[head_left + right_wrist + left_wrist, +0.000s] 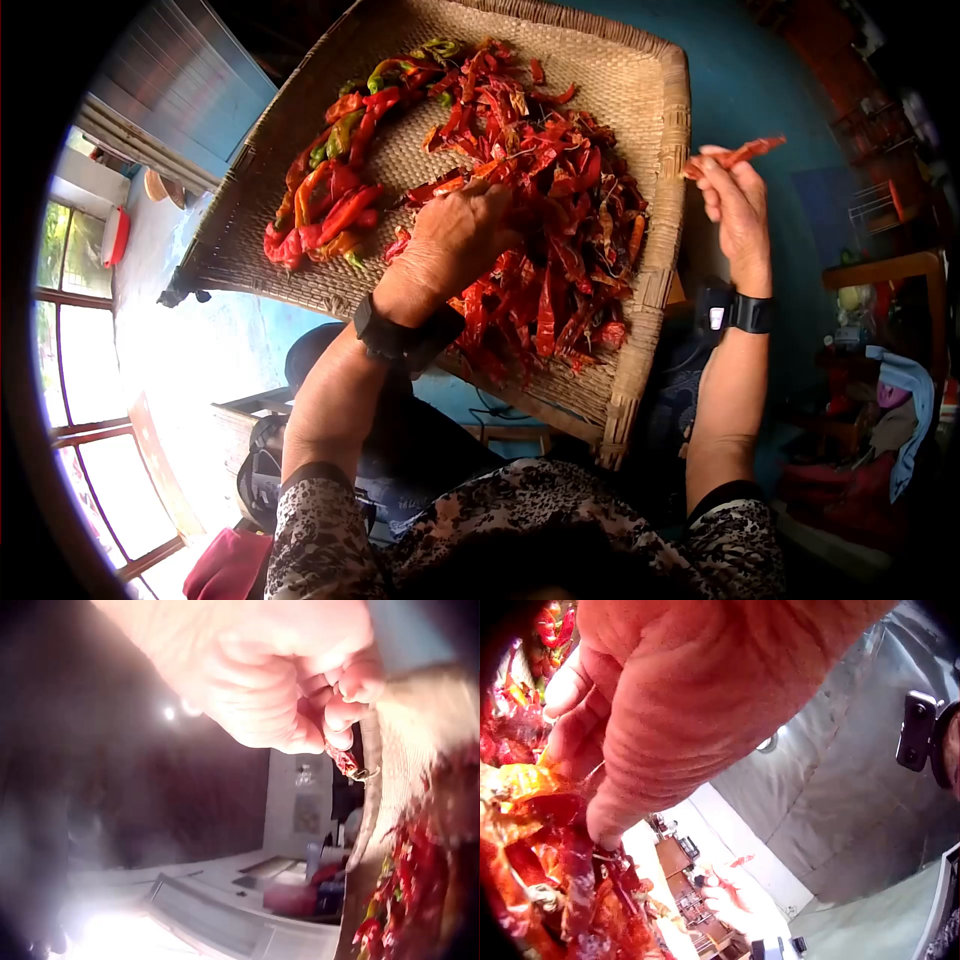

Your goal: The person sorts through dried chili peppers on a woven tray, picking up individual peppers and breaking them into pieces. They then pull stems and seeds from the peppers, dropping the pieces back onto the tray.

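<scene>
A heap of dried red chilies (560, 190) lies on a large woven basket tray (590, 55). My left hand (455, 240) reaches down onto the near left side of the heap. In the left wrist view its thumb and fingers (577, 742) are among wrinkled chilies, beside an orange one (517, 784); I cannot tell whether they pinch one. Beyond the tray's right rim, my right hand (738, 205) is raised and pinches a dried red chili (750, 152) between thumb and fingers. The right wrist view shows the chili's stem end (345, 761) poking out below the fingertips.
Fresher red and green chilies (335, 190) form a curved row on the tray's left part. The tray slants over the person's lap. Bright windows (90, 350) stand at the left. Clothes (900, 420) and wooden furniture (885, 270) are at the right.
</scene>
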Demonstrator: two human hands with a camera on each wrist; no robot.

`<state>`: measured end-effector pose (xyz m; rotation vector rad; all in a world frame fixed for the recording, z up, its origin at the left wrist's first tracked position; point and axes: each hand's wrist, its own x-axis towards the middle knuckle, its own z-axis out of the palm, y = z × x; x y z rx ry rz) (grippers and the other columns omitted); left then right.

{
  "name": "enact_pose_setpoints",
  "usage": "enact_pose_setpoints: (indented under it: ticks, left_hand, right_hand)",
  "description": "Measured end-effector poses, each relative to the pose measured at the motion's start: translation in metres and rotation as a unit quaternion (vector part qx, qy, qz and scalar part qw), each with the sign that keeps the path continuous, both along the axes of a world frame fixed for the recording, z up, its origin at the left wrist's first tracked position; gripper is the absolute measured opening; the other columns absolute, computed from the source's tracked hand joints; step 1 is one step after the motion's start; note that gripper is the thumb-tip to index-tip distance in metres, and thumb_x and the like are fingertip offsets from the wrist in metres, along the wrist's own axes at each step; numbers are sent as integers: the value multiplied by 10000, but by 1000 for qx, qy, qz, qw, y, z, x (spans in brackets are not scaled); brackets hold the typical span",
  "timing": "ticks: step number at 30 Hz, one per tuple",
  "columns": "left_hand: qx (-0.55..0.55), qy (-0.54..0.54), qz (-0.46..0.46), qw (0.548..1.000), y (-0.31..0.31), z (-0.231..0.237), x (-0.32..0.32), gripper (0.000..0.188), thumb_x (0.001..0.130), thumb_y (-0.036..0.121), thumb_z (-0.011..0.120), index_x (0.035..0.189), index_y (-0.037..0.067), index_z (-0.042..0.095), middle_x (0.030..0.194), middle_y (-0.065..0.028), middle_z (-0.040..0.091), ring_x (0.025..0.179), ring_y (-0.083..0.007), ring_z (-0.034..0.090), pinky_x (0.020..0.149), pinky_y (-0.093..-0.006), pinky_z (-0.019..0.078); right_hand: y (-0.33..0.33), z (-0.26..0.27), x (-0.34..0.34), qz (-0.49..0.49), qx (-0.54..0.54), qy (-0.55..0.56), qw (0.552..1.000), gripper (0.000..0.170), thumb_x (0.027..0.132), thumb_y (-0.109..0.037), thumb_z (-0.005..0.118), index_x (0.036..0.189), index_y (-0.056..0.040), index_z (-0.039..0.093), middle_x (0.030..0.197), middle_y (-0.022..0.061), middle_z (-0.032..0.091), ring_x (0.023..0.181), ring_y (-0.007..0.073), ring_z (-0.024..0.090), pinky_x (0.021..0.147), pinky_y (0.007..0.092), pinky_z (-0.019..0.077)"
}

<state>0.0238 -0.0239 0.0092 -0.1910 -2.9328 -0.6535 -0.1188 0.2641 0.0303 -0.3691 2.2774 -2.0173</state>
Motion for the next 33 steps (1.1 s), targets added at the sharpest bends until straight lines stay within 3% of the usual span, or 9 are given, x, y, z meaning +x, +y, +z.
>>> enact_pose_setpoints:
  ticks: [4,6,9,13,14,17,24,29,33]
  left_hand:
    - [-37,11,-12,999,-12,-17,-2,223,803,215,640,927,45,567,898,-153,621,783,-347,627,644,-430,510]
    - [34,22,5,999,-17,-16,-4,185,821,223,615,904,61,578,823,-150,638,754,-353,628,642,-441,506]
    - [70,48,60,995,-17,-6,-9,167,834,228,606,892,72,590,759,-146,644,726,-352,631,647,-447,504]
    - [143,60,61,986,-13,8,-10,200,814,213,654,936,59,614,785,-149,658,746,-341,642,661,-420,506]
    - [141,60,61,986,-14,7,-11,200,814,213,654,936,59,614,785,-149,658,746,-341,642,661,-420,506]
    - [118,81,55,988,-13,7,-12,213,826,160,667,982,23,620,800,-142,671,711,-245,673,648,-353,523]
    - [179,58,56,981,-21,11,-8,207,855,133,626,1022,12,604,705,-113,630,633,-171,625,595,-318,492]
    - [185,58,106,975,-38,18,-8,173,883,130,577,995,6,622,729,-127,637,655,-174,628,609,-315,493]
    - [149,39,90,984,-47,0,-13,160,830,116,624,942,2,626,788,-140,663,716,-216,658,651,-329,509]
  right_hand:
    - [66,-34,-37,-56,86,-32,994,279,879,-224,625,1043,-2,582,721,22,596,558,58,495,469,185,396]
    - [77,-42,-45,-122,418,84,896,314,860,-219,632,1072,10,598,699,97,632,584,168,576,566,280,477]
    - [51,-42,-27,-170,375,192,891,353,838,-220,641,1116,-5,607,689,145,638,617,246,609,649,335,492]
    - [-23,-29,15,118,160,224,954,191,854,-94,625,1029,-17,631,773,42,643,642,119,549,590,288,465]
    - [-40,-19,28,159,198,181,950,181,851,-64,626,1024,-11,627,817,56,625,689,126,567,612,305,477]
    - [-69,-22,34,187,284,327,882,240,830,14,613,1068,-9,614,856,90,574,697,184,559,619,308,472]
    - [-92,-39,26,171,367,353,844,174,812,44,601,978,10,559,912,164,493,815,362,532,721,436,442]
    - [-91,-31,26,144,204,317,915,117,803,-35,674,877,-26,584,819,68,571,725,213,578,647,318,469]
    - [-70,-11,32,124,-28,127,984,131,897,-182,633,920,-52,627,757,-8,611,636,35,548,571,175,465]
